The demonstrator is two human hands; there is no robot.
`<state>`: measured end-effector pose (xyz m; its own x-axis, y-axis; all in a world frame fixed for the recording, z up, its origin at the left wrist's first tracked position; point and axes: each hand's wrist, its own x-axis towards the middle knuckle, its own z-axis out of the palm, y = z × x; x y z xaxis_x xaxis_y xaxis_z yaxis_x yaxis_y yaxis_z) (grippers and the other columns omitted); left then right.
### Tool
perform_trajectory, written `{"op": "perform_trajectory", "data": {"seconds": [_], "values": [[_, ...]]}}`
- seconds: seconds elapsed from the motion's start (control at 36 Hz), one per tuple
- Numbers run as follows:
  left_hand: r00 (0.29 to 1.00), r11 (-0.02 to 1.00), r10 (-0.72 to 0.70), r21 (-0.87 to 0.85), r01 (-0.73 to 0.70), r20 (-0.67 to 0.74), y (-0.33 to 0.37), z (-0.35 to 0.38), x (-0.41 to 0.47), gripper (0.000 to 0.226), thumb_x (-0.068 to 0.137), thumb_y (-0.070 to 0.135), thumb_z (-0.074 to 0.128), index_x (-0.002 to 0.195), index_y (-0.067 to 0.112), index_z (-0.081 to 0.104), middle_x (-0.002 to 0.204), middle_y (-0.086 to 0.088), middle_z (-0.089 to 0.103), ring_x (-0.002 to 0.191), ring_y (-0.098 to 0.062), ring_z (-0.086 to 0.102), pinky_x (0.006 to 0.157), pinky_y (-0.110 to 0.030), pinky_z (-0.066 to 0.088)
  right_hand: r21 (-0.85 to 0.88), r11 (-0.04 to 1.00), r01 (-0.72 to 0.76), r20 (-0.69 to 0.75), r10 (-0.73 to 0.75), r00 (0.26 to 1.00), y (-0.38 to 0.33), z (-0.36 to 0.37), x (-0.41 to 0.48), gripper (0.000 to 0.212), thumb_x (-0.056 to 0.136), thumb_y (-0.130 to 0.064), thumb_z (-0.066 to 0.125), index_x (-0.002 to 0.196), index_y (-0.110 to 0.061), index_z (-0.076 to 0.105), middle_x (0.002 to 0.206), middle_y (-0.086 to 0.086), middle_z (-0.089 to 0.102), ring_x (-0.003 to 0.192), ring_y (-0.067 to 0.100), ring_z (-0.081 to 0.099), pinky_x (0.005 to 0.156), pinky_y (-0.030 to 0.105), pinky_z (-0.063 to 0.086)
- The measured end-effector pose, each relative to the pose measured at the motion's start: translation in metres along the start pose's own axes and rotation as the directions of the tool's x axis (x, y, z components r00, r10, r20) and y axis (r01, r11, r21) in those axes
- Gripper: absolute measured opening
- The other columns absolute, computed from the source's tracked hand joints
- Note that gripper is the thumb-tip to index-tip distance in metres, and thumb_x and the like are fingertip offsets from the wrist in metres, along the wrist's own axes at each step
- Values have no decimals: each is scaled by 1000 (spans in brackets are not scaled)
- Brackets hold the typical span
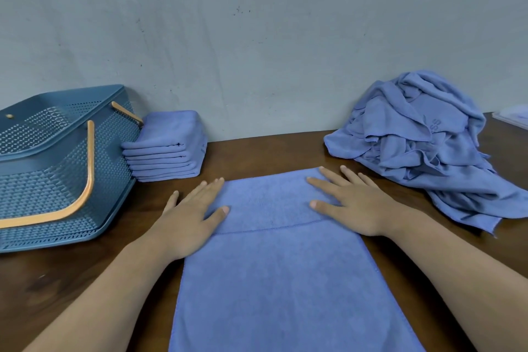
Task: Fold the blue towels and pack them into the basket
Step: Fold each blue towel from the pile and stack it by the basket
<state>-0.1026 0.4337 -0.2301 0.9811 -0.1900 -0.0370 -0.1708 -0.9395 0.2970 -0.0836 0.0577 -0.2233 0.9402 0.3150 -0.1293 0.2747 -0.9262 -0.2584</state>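
Faint "SS" on crumpled towel heap [434, 134]

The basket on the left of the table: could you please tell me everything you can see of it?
The basket is a dark teal rectangular container that looks like plastic, its walls perforated in a woven-looking pattern under a solid rim. Two orange handles are folded down, one along the near wall and one at the far rim. It stands upright on the wooden table near the wall, cut off by the left edge of the picture. No towels show inside from this angle. The stack of folded towels sits right against its right side. Neither hand touches it.
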Motion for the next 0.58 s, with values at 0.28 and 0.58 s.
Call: {"op": "perform_trajectory", "data": {"seconds": [0.28,0.58], "values": [[998,997,-58,57,56,39,-3,-3,6,72,104,74,20,168,45,3,170,32,-6,158,3,-12,130,-52,-11,-47,999,-13,-2,13,1000,4,0,1,109,70,-109,18,163,-55,-5,171,-29,-16,162,13,-15,131,49,-3],[941,939,302,-119,-321,-156,15,-29,-23,13,97,25,66,89,35,66,95,17,64,97,-10,56,80,-23,43,125,942,311,-240,-276,931,6,-19,-22,10,95,-42,70,104,-46,73,113,-24,66,110,7,53,96,32,46]]}}
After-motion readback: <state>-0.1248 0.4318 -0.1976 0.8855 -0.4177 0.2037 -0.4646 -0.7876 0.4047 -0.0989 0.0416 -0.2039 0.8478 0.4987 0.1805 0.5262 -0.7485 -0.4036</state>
